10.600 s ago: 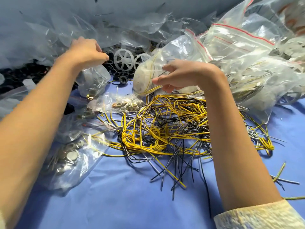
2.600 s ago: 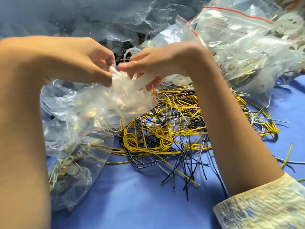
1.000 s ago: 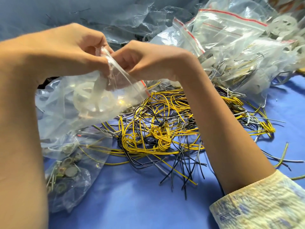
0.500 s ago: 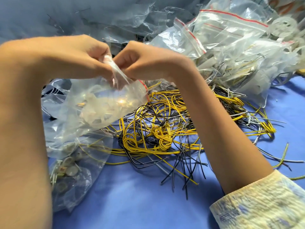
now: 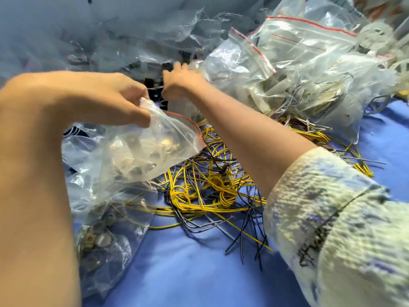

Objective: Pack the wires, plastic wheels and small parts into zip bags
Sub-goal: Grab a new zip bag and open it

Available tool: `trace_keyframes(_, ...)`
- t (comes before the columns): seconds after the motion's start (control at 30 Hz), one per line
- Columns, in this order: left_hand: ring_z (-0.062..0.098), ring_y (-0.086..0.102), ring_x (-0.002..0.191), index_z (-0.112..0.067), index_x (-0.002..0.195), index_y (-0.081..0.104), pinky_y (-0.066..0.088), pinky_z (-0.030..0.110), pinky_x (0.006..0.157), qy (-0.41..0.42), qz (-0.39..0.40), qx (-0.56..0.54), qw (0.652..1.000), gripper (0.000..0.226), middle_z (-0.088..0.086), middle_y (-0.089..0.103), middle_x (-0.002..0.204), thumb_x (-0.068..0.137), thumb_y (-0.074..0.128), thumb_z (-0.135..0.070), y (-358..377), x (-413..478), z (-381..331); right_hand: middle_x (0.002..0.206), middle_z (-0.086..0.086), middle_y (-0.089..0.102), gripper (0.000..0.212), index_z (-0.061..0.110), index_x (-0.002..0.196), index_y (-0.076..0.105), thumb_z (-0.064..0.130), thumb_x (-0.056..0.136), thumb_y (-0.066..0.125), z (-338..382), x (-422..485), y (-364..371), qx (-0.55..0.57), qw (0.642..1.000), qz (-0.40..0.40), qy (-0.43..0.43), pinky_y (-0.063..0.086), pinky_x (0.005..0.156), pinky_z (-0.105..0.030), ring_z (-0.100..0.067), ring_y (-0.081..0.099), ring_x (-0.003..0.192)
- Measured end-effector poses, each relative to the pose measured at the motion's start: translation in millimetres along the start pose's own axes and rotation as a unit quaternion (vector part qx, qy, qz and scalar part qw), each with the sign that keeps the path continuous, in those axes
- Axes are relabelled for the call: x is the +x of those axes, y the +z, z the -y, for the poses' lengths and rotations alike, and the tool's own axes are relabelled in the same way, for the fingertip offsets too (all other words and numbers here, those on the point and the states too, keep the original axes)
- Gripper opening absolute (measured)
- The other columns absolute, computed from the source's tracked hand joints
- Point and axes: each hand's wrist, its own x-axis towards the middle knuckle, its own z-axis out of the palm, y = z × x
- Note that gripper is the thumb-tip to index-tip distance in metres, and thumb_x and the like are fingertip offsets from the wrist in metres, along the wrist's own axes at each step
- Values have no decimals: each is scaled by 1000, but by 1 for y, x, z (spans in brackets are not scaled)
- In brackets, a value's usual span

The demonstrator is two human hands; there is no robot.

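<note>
Your left hand point(image 5: 124, 100) is raised above the left part of the blue worktop point(image 5: 188, 267), forearm angled up from the near left corner. Its thumb and fingers pinch the mouth of a clear zip bag point(image 5: 143, 149) with a red seal line; the bag hangs below the hand and holds pale plastic wheels and small parts. Your right hand point(image 5: 180, 82) is extended toward the far edge, fingers loosely spread over dark parts among loose bags; whether it grips anything cannot be determined. The yellow and black wires point(image 5: 212, 187) lie tangled at the worktop centre, under your right forearm. Filled zip bags point(image 5: 309, 63) are heaped at the far right.
</note>
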Motion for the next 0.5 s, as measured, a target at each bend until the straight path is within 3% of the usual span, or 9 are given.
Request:
trace_keyframes(0.07, 4, 36, 36, -11, 72, 57, 29, 31, 50, -14, -3, -2, 1000, 32, -8, 49, 44, 55, 59, -39, 0, 0, 1, 140, -17, 41, 49, 13, 135, 47, 26, 87, 48, -2, 6, 8, -9, 1000, -14, -3, 37, 100, -41, -36, 38, 130)
trace_keyframes(0.2, 12, 39, 42, -12, 71, 57, 31, 29, 51, -25, 0, -10, 1000, 32, -3, 49, 50, 54, 59, -38, 1, 0, -5, 134, -15, 44, 45, 11, 129, 49, 20, 84, 51, -1, 7, 7, 22, 998, -61, 5, 38, 93, -41, -34, 36, 127)
trace_keyframes(0.3, 15, 41, 47, -8, 73, 57, 32, 30, 52, -16, -2, 5, 1000, 37, 2, 53, 57, 54, 58, -40, 2, -1, -7, 127, -17, 48, 34, 7, 116, 53, 10, 83, 46, -4, 5, 7, 72, 993, -93, 3, 38, 82, -37, -34, 44, 120)
trace_keyframes(0.4, 19, 41, 50, -7, 75, 57, 32, 31, 54, -17, -2, 14, 1000, 41, 4, 52, 58, 55, 58, -43, 0, -2, -6, 127, -18, 43, 26, 7, 108, 53, 5, 85, 42, -6, 1, 4, 115, 987, -112, 8, 41, 86, -38, -36, 47, 115)
trace_keyframes(0.5, 19, 43, 51, -10, 72, 58, 34, 33, 55, -16, 0, 14, 1000, 39, 5, 56, 59, 55, 59, -45, -1, -5, -8, 124, -15, 48, 25, 6, 114, 49, 8, 90, 42, -7, -8, -8, 209, 965, -156, 20, 38, 86, -33, -34, 49, 114)
